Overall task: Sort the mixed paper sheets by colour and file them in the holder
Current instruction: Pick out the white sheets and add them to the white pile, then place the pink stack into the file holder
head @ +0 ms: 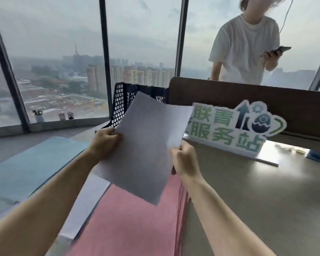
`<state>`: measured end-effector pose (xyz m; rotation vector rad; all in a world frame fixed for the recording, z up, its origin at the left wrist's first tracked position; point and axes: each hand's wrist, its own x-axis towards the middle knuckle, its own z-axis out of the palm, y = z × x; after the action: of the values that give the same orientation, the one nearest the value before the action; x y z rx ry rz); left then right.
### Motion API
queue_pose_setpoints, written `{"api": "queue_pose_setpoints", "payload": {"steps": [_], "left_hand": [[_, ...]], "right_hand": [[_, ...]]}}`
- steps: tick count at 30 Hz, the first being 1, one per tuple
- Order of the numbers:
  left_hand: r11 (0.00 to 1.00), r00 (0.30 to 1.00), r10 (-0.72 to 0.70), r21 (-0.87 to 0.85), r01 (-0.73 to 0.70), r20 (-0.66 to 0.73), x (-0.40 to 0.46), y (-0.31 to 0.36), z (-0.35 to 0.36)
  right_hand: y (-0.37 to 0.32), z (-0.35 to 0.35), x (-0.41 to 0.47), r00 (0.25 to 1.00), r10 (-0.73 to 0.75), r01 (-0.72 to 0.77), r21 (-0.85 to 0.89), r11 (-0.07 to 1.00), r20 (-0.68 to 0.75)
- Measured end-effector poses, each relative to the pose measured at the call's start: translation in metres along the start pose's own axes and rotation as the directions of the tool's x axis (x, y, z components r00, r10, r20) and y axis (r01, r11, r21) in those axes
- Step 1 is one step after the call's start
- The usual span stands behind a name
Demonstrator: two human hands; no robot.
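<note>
I've got a white sheet (148,145) up in the air at the centre of the frame, tilted, one hand on each side. My left hand (104,143) pinches its left edge, thumb on the face and fingers curled behind; my right hand (186,159) closes its grip on the lower right edge, fingers curled round the paper. Below it, in the lower middle of the frame, lies the pink stack (133,218) flat on the table (257,200), with a white stack (85,206) just beside it on the left and blue sheets (31,167) further left. Behind the raised sheet, partly hidden by it, stands the black mesh holder (120,104), upper centre. To the right of it a sign (235,126) with green characters sits on the table, against a dark brown partition (266,100). Beyond that partition, upper right, a person in a white T-shirt (246,52) holds a phone (277,50). The table is pale and glossy, catching glare. Tall windows (50,43) fill the background, showing a hazy city; small jars (66,116) stand on the sill, left.
</note>
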<state>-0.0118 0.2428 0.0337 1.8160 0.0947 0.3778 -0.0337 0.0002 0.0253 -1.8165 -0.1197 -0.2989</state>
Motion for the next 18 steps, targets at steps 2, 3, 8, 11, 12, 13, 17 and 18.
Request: {"api": "queue_pose_setpoints", "payload": {"steps": [2,3,8,11,12,13,17,18], "left_hand": [[0.974,0.993,-0.106,0.194,0.115,-0.060,-0.001,-0.026,-0.057],[0.948,0.982,-0.165,0.262,0.183,-0.087,-0.004,-0.037,-0.081],[0.832,0.952,-0.269,0.464,0.305,-0.144,-0.022,-0.074,-0.154],[0.758,0.957,-0.243,0.584,0.291,-0.161,-0.022,-0.089,-0.168],[0.742,0.959,-0.238,0.608,0.283,-0.156,-0.021,-0.095,-0.170],[0.725,0.961,-0.234,0.632,0.276,-0.150,-0.019,-0.099,-0.170],[0.605,0.961,-0.220,0.749,0.269,-0.168,-0.014,-0.110,-0.166],[0.554,0.963,-0.216,0.793,0.255,-0.159,-0.014,-0.110,-0.162]], "right_hand": [[-0.007,0.038,-0.014,0.972,0.110,-0.108,-0.020,0.994,0.206],[-0.011,0.054,-0.021,0.945,0.155,-0.150,-0.039,0.988,0.288],[-0.011,0.124,-0.036,0.833,0.261,-0.195,-0.182,0.964,0.487],[-0.006,0.149,-0.039,0.814,0.291,-0.171,-0.273,0.947,0.502],[-0.005,0.154,-0.040,0.815,0.290,-0.150,-0.301,0.942,0.501],[-0.003,0.158,-0.040,0.818,0.287,-0.126,-0.330,0.935,0.499],[0.007,0.167,-0.037,0.839,0.301,-0.045,-0.494,0.868,0.454],[0.011,0.168,-0.036,0.847,0.308,-0.020,-0.554,0.832,0.432]]}}
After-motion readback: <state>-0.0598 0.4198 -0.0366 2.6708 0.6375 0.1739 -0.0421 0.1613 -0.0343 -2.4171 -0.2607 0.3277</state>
